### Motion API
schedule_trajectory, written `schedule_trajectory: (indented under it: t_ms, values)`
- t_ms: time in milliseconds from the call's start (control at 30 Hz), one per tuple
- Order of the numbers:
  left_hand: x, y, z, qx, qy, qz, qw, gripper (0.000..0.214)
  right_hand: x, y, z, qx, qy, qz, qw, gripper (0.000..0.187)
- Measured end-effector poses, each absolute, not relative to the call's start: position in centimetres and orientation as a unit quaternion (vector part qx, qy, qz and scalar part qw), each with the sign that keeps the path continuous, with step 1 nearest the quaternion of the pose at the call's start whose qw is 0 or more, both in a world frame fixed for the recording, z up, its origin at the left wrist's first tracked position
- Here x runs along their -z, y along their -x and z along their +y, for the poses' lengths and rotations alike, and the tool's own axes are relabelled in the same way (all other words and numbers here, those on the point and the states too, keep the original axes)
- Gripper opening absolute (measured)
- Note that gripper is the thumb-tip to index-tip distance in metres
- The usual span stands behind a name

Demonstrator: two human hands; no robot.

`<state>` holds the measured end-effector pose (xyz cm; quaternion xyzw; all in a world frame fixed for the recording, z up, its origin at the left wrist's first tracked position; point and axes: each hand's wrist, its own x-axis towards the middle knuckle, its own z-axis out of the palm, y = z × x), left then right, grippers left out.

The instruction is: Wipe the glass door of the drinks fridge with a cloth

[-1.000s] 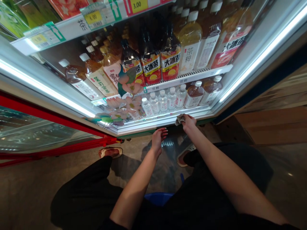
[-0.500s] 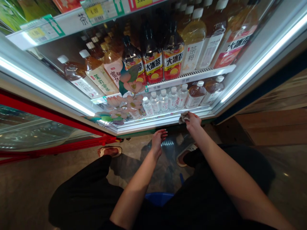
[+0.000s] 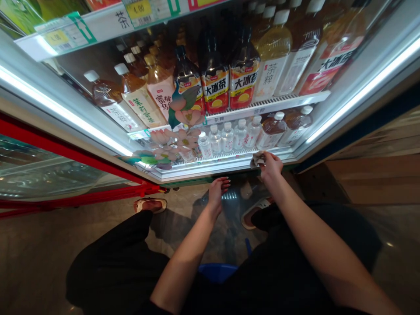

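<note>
Rag (image 3: 257, 159) on fridge rim (image 3: 210, 170)

Right hand (image 3: 271, 168) pinches the rag closed against the rim's right stretch, below small water bottles (image 3: 227, 138). Left hand (image 3: 217, 192) hangs open and empty just below the rim, fingers apart.

The rag (image 3: 257, 159) in my right grip (image 3: 271, 168) is mottled grey. A pink flower decal (image 3: 183, 141) with green leaves patterns the cooler's glass; its door frame (image 3: 65, 148) is red, the tea labels (image 3: 215, 89) yellow and red, my trousers (image 3: 114, 262) black, the tub (image 3: 218, 272) blue.
</note>
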<state>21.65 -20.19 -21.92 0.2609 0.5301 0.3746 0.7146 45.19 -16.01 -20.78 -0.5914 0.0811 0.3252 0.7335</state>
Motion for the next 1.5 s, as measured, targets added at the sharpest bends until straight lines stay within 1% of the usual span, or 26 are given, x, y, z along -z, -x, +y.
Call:
schedule_trajectory:
  t_ms: [133,367,567,900,1133,1400,1500]
  values:
    - [22.0,-21.9,-20.5,-0.371,-0.261,0.528,0.718,0.020,21.5,-45.1,-15.9,-0.327,0.598,0.086,0.727,0.032]
    - [21.7,-21.7,-20.6,-0.373,-0.260,0.532,0.714,0.022,21.9,-45.0,-15.7,-0.319,0.607,0.092,0.722,0.035]
    - [22.0,-21.6,-20.6,-0.370,-0.260,0.535,0.713,0.023,21.5,-45.3,-15.8,-0.293,0.611,0.077,0.731,0.030]
    - [23.3,-21.5,-22.0,-0.358,-0.254,0.541,0.718,0.024,21.0,-45.2,-16.2,-0.313,0.608,0.086,0.725,0.028]
    - [22.7,-21.8,-21.7,-0.362,-0.260,0.533,0.720,0.023,20.9,-44.8,-16.3,-0.315,0.614,0.092,0.718,0.029]
    - [22.0,-22.3,-20.7,-0.368,-0.262,0.527,0.720,0.023,19.4,-45.4,-16.5,-0.306,0.596,0.069,0.739,0.023]
    - [21.9,-22.6,-20.6,-0.367,-0.263,0.526,0.721,0.022,19.6,-45.6,-16.5,-0.309,0.605,0.081,0.730,0.025]
